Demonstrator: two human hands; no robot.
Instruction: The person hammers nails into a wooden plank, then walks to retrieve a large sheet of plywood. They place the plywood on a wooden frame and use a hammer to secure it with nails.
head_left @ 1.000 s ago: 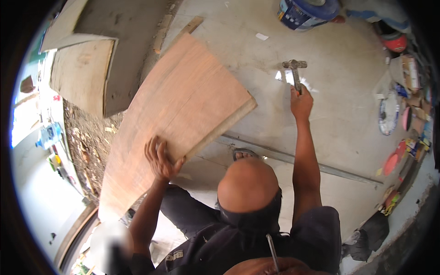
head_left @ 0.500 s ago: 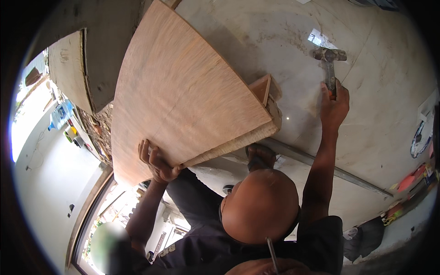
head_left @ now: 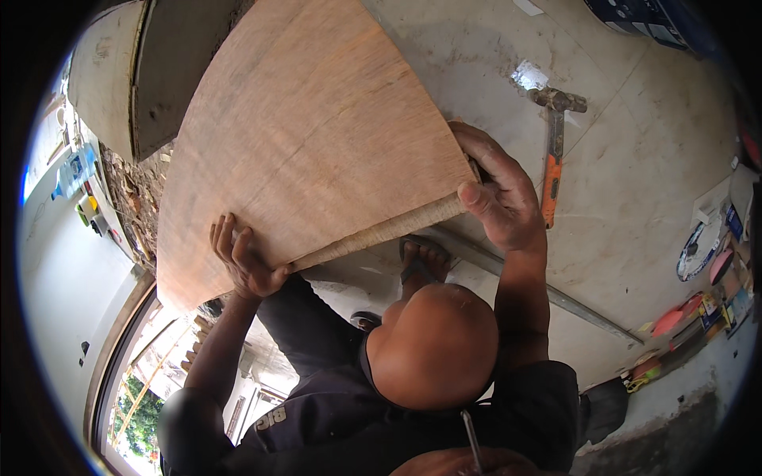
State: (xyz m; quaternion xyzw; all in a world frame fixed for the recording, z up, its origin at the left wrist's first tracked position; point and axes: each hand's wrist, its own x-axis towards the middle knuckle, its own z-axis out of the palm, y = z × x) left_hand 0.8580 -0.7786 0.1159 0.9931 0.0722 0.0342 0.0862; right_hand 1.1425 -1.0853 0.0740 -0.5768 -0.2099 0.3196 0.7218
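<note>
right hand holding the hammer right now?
No. The right hand grips the edge of the plywood sheet, while the hammer lies on the concrete floor beside it.

A hammer with an orange handle lies on the concrete floor at far right. A long metal bar lies nearer, and colourful clutter lines the right edge.

Plywood sheet: matt wood grain; hammer: metal head; concrete floor.

You're in a dark short-sleeved shirt with pale lettering on the sleeve, forearms bare, sandal on your foot.
</note>
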